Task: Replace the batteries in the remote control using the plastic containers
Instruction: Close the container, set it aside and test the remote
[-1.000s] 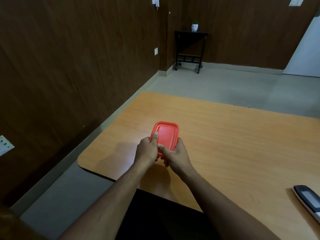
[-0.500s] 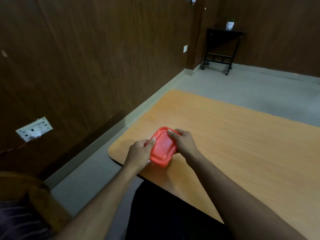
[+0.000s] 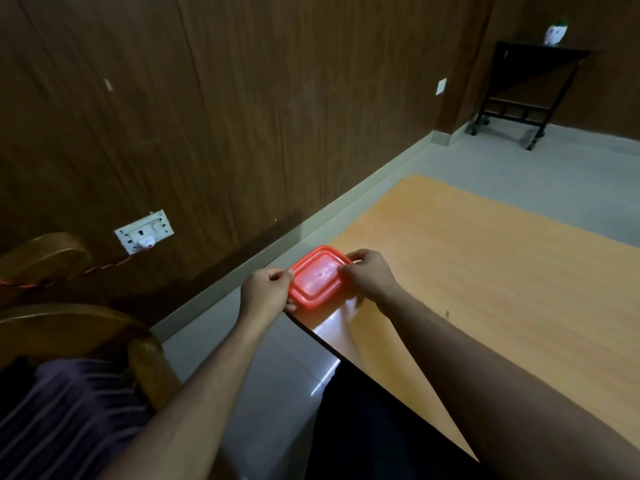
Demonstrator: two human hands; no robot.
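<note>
Flanking wooden chair [image 3: 69, 320], wall socket [image 3: 143, 232] leftward

No readable text, label or sign anywhere.

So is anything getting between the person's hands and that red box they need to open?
No. Both hands already grip the red container: the left hand at its left edge, the right hand at its right edge. Its lid is still on, so what lies inside cannot be seen.
</note>
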